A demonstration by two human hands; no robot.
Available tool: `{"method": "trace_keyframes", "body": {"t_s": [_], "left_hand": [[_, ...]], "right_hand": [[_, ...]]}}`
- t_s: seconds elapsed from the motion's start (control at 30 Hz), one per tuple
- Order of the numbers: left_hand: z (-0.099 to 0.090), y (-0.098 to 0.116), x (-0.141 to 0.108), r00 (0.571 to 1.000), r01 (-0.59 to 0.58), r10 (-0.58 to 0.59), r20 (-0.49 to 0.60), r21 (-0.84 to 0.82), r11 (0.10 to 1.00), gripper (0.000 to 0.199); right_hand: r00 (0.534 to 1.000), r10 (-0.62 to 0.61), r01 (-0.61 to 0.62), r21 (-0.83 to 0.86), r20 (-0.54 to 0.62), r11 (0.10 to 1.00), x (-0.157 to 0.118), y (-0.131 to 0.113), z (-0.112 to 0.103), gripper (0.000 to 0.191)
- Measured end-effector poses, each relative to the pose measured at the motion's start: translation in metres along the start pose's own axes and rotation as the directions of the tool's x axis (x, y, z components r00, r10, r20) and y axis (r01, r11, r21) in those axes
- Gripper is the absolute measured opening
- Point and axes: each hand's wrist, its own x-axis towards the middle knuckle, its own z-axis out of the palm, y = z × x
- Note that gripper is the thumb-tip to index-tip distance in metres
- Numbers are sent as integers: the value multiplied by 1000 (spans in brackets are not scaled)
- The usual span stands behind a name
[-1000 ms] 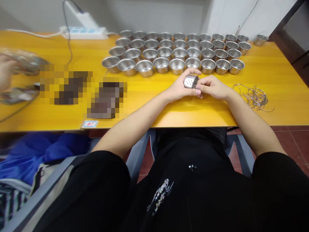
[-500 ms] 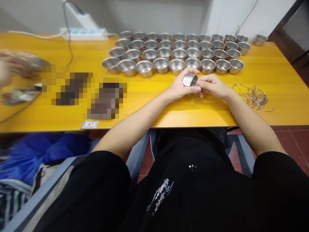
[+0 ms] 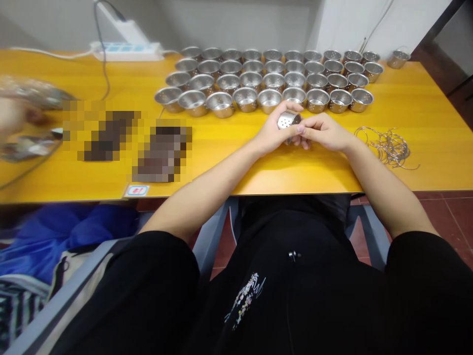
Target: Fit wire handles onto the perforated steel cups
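The yellow table (image 3: 295, 175) leaves a band of bare top between the hands and its front edge, with more open room to the right, up to a loose heap of wire rings (image 3: 388, 148). Ahead there is far less space: the front row of a block of steel cups (image 3: 244, 98) sits just beyond the left fingertips (image 3: 291, 105), near but not touching. Further left lie two pixelated patches (image 3: 129, 140) that can't be made out, and at the picture's left edge a blurred hand (image 3: 11, 116) is too smeared to read. Both forearms reach in over the front edge, elbows wide apart, and the hands meet in front of the cups. The left hand (image 3: 275, 130) curls its fingers around a small steel cup with holes (image 3: 286, 120), which lies tilted on its side, holed end up and toward the left. The right hand (image 3: 323, 134) comes in from the other side, its fingertips (image 3: 301, 129) closed in narrow against the cup's rim - the cup sits between both hands.
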Motion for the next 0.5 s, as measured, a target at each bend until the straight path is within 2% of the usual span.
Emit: {"method": "trace_keyframes", "body": {"t_s": [0.2,0.37,0.5], "left_hand": [[0,5,2,999,-32,32,-21,6,999,111],[-1,10,4,995,-58,60,-79,22,998,113],[-2,7,6,996,-55,55,-66,-8,998,118]], "right_hand": [[999,-19,19,-12,32,1000,-1,0,-3,79],[994,-99,101,-43,40,994,-1,12,-7,68],[994,-101,102,-26,46,994,0,13,-6,68]]}}
